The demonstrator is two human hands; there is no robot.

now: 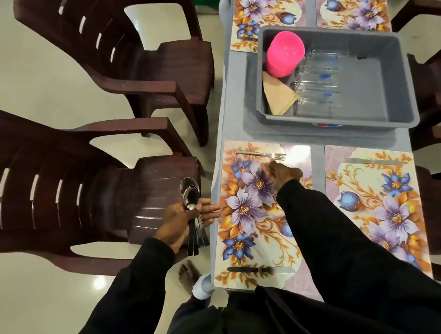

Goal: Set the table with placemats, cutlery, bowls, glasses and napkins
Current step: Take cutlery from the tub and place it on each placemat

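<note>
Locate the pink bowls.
Head view: the pink bowls sit stacked in the far-left corner of the grey tub at table centre, beside the folded napkins and glasses.

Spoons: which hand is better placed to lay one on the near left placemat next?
Right, probably. The right hand is over that placemat beside the fork and seems empty; the left hand grips the spoons off the edge of the table, so it can only offer them.

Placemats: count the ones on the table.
4: near left, near right, far left, far right. The grey tub covers part of the far two and could hide more.
</note>
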